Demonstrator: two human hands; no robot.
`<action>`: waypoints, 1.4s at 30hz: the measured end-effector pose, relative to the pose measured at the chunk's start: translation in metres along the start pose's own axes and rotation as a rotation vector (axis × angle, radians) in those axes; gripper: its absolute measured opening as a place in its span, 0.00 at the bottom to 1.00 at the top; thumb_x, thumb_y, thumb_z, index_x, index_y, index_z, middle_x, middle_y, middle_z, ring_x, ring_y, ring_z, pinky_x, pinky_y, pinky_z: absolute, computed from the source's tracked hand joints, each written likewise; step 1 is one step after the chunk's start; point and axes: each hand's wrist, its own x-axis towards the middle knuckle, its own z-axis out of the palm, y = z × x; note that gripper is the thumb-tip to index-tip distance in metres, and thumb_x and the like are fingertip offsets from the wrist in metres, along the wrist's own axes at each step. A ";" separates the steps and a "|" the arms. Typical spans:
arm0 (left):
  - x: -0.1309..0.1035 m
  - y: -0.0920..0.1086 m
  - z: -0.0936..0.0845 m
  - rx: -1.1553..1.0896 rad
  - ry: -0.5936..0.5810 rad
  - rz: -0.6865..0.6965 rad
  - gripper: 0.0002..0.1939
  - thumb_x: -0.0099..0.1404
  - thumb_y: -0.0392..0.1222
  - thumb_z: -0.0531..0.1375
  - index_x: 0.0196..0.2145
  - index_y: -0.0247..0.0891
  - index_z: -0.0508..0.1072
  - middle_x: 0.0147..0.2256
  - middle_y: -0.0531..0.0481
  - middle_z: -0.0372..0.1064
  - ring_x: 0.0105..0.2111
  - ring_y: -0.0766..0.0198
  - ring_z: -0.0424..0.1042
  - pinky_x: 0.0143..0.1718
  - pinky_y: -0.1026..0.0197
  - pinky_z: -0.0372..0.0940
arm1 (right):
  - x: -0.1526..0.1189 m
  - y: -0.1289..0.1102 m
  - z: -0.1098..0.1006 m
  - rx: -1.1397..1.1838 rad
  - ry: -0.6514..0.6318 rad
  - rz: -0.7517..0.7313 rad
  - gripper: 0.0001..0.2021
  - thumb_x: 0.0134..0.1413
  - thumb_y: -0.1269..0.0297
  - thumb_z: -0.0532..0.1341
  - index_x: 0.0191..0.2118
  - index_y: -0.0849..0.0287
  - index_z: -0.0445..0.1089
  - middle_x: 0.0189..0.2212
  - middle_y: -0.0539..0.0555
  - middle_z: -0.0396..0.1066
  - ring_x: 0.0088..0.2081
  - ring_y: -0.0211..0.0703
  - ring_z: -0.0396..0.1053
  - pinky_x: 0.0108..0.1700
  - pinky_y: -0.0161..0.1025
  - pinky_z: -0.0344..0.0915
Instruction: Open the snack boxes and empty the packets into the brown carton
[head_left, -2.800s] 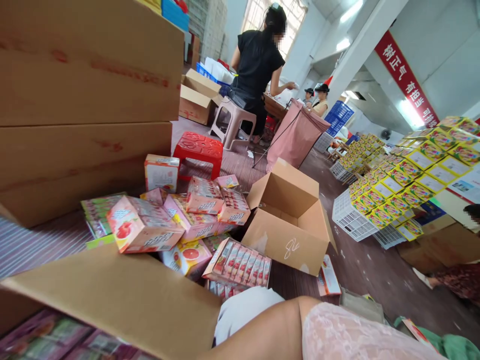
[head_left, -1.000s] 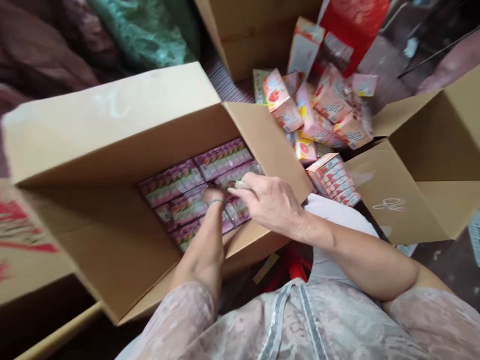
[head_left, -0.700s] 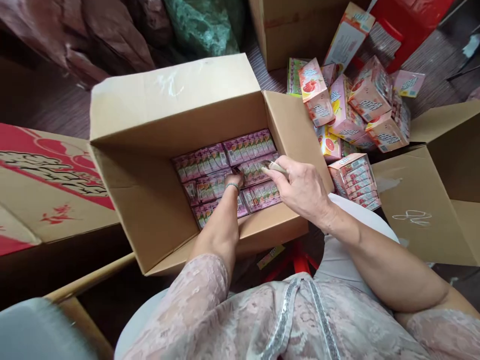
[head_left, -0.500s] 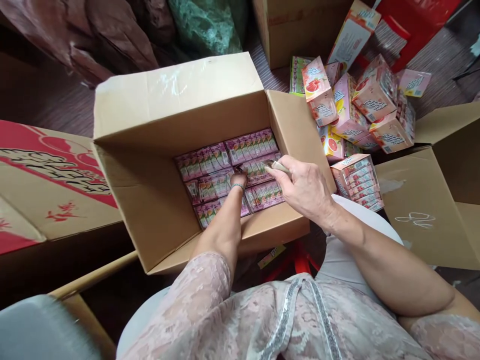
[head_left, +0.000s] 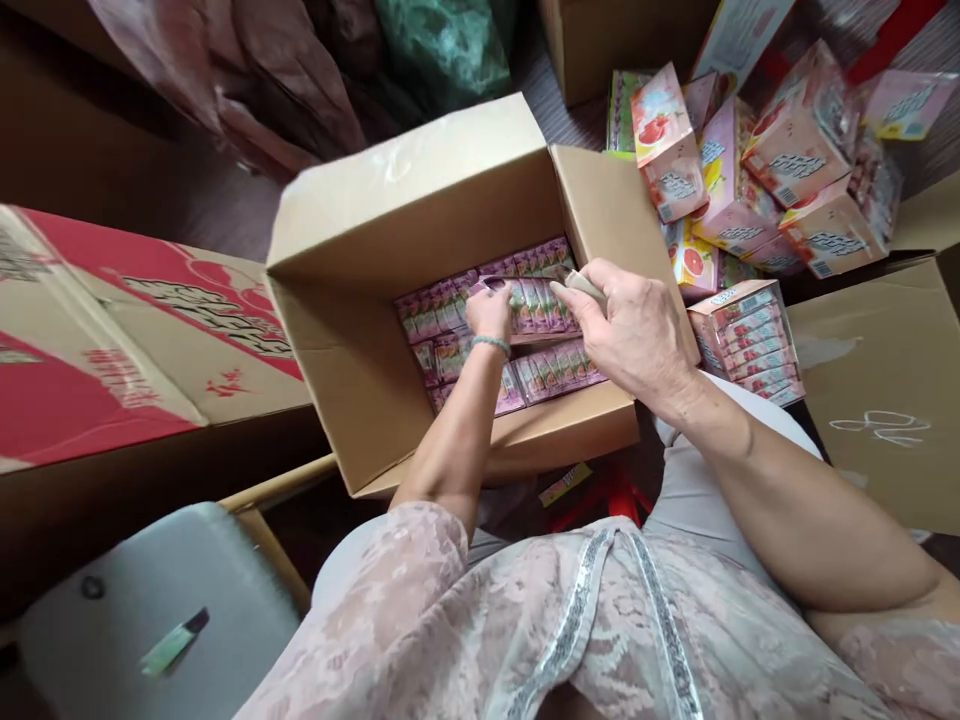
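My left hand (head_left: pixel 491 312), with a beaded bracelet at the wrist, grips a clear pack (head_left: pixel 538 305) of small purple and green sachets. The pack is raised a little above others like it inside an open cardboard box (head_left: pixel 330 360). At the pack's right end, my right hand (head_left: pixel 634 325) is closed around a small tool (head_left: pixel 587 290) with a pale handle. Its dark tip points at the pack; I cannot make out its exact kind. More packs of purple sachets (head_left: pixel 559 370) lie in rows at the bottom of the box.
Pink and orange fruit-printed packs (head_left: pixel 802 160) are piled at the right, beside another cardboard box (head_left: pixel 877 370). A red-printed carton (head_left: pixel 172 330) stands at the left. Front left is a grey stool (head_left: pixel 225 590) bearing a small pale-green strip (head_left: pixel 176 640).
My left hand has risen from the bottom of the box, lifting one sachet pack toward the tool in my right hand. The view has shifted, bringing more of the stool into sight.
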 end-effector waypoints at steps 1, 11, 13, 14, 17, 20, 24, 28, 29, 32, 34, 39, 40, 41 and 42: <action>-0.003 0.009 -0.012 -0.031 0.038 -0.007 0.26 0.61 0.45 0.70 0.19 0.42 0.55 0.19 0.59 0.46 0.22 0.69 0.48 0.25 0.62 0.49 | 0.002 0.001 0.001 0.009 0.011 -0.006 0.15 0.74 0.55 0.58 0.35 0.56 0.70 0.26 0.51 0.66 0.35 0.46 0.72 0.38 0.40 0.64; -0.165 0.074 -0.169 -0.301 0.254 0.399 0.33 0.52 0.51 0.76 0.18 0.40 0.52 0.21 0.59 0.46 0.23 0.71 0.46 0.24 0.64 0.47 | 0.008 0.026 -0.004 0.218 0.124 -0.155 0.20 0.78 0.50 0.52 0.34 0.54 0.68 0.26 0.50 0.69 0.33 0.42 0.71 0.40 0.41 0.66; -0.208 0.056 -0.177 -0.289 0.244 0.408 0.31 0.55 0.52 0.75 0.19 0.40 0.56 0.21 0.58 0.48 0.24 0.70 0.47 0.25 0.64 0.49 | -0.003 0.018 -0.008 0.246 0.107 -0.143 0.19 0.78 0.53 0.53 0.33 0.54 0.67 0.25 0.49 0.68 0.30 0.41 0.69 0.38 0.40 0.64; -0.227 0.043 -0.177 -0.278 0.218 0.397 0.31 0.56 0.54 0.74 0.19 0.40 0.57 0.21 0.58 0.48 0.24 0.70 0.48 0.25 0.63 0.50 | -0.010 0.013 -0.008 0.252 0.093 -0.145 0.19 0.78 0.53 0.53 0.33 0.54 0.67 0.25 0.48 0.68 0.30 0.41 0.68 0.38 0.40 0.63; -0.271 0.003 -0.165 -0.229 0.140 0.323 0.32 0.57 0.62 0.71 0.18 0.41 0.57 0.20 0.57 0.49 0.24 0.68 0.49 0.26 0.62 0.52 | -0.039 -0.005 0.003 0.200 0.016 -0.192 0.18 0.78 0.54 0.53 0.35 0.55 0.69 0.26 0.48 0.70 0.29 0.40 0.65 0.36 0.38 0.59; -0.294 -0.026 -0.153 -0.175 0.183 0.274 0.32 0.57 0.68 0.67 0.18 0.41 0.59 0.19 0.56 0.52 0.23 0.67 0.51 0.26 0.60 0.54 | -0.069 -0.020 0.027 0.041 -0.149 -0.268 0.15 0.75 0.57 0.56 0.36 0.56 0.71 0.30 0.50 0.73 0.31 0.41 0.65 0.36 0.38 0.54; -0.310 -0.048 -0.155 -0.110 0.192 0.285 0.30 0.58 0.66 0.67 0.17 0.42 0.61 0.19 0.55 0.55 0.23 0.66 0.54 0.28 0.59 0.56 | -0.101 -0.038 0.052 -0.167 -0.274 -0.380 0.10 0.73 0.64 0.56 0.39 0.58 0.73 0.41 0.57 0.78 0.39 0.46 0.69 0.41 0.40 0.54; -0.327 -0.064 -0.161 -0.024 0.163 0.320 0.21 0.62 0.58 0.67 0.21 0.43 0.70 0.24 0.51 0.68 0.28 0.60 0.66 0.36 0.56 0.64 | -0.114 -0.064 0.059 -0.259 -0.193 -0.508 0.14 0.76 0.63 0.52 0.46 0.59 0.75 0.49 0.62 0.78 0.48 0.50 0.70 0.49 0.42 0.54; -0.330 -0.067 -0.161 0.026 0.180 0.315 0.17 0.63 0.54 0.67 0.23 0.43 0.73 0.25 0.49 0.70 0.30 0.58 0.69 0.38 0.55 0.65 | -0.116 -0.070 0.061 -0.299 -0.217 -0.537 0.14 0.76 0.63 0.52 0.46 0.59 0.75 0.48 0.62 0.78 0.48 0.51 0.70 0.49 0.42 0.53; -0.336 -0.074 -0.164 0.179 0.239 0.241 0.11 0.62 0.47 0.69 0.26 0.42 0.75 0.30 0.46 0.74 0.36 0.53 0.74 0.44 0.52 0.67 | -0.118 -0.083 0.069 -0.425 -0.320 -0.568 0.14 0.75 0.62 0.53 0.45 0.61 0.76 0.45 0.63 0.78 0.44 0.51 0.69 0.47 0.43 0.52; -0.340 -0.075 -0.166 0.223 0.293 0.134 0.11 0.62 0.47 0.71 0.31 0.41 0.75 0.35 0.44 0.76 0.39 0.50 0.76 0.46 0.50 0.68 | -0.120 -0.084 0.075 -0.474 -0.317 -0.549 0.15 0.76 0.62 0.52 0.45 0.61 0.76 0.45 0.64 0.78 0.43 0.51 0.69 0.46 0.43 0.51; -0.353 -0.061 -0.179 0.235 0.470 0.067 0.49 0.52 0.60 0.78 0.64 0.38 0.65 0.61 0.31 0.67 0.62 0.37 0.68 0.60 0.41 0.65 | -0.124 -0.076 0.081 -0.535 -0.269 -0.559 0.17 0.77 0.63 0.49 0.45 0.61 0.75 0.44 0.64 0.78 0.46 0.52 0.68 0.47 0.43 0.51; -0.352 -0.056 -0.185 0.261 0.493 0.095 0.55 0.50 0.62 0.79 0.67 0.39 0.62 0.64 0.29 0.63 0.65 0.35 0.64 0.63 0.39 0.63 | -0.126 -0.075 0.082 -0.546 -0.268 -0.567 0.17 0.77 0.63 0.49 0.45 0.61 0.75 0.44 0.64 0.77 0.46 0.52 0.68 0.48 0.43 0.51; -0.347 -0.052 -0.193 0.293 0.506 0.124 0.58 0.49 0.65 0.78 0.68 0.39 0.61 0.66 0.28 0.59 0.67 0.34 0.61 0.65 0.39 0.61 | -0.127 -0.074 0.083 -0.554 -0.265 -0.574 0.18 0.77 0.63 0.48 0.45 0.61 0.75 0.44 0.64 0.77 0.47 0.52 0.68 0.49 0.43 0.51; -0.340 -0.048 -0.201 0.324 0.505 0.155 0.59 0.48 0.66 0.78 0.69 0.38 0.61 0.67 0.27 0.58 0.68 0.32 0.59 0.66 0.39 0.59 | -0.129 -0.073 0.084 -0.561 -0.261 -0.582 0.18 0.77 0.63 0.48 0.45 0.61 0.75 0.45 0.64 0.78 0.47 0.52 0.69 0.49 0.43 0.51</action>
